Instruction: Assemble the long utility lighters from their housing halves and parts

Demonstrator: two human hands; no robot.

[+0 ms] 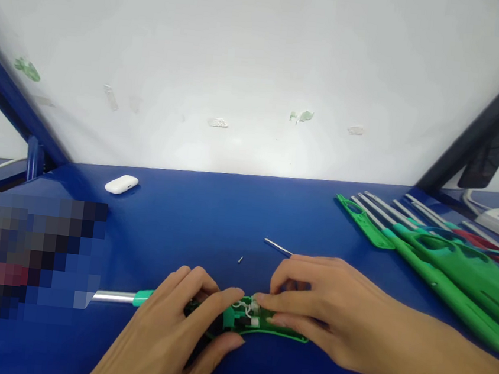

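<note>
An opened green housing [279,332] with a metal tube [113,297] lies near the front edge, its white wires and small inner parts showing. My left hand [182,323] is closed around the housing's left part, thumb below and fingers above. With thumb and index finger, my right hand [313,304] pinches a small translucent part [256,304] at the housing's inside. A thin metal rod [277,246] sticks out beyond my right hand's curled fingers; its other end is hidden. Behind the housing lies a small screw [240,260].
Several green lighter-like tools with metal tubes [428,268] and a loose green shell [366,223] lie at the right. A white case [122,184] sits at the back left of the blue table [193,211]. A blurred area covers the left side.
</note>
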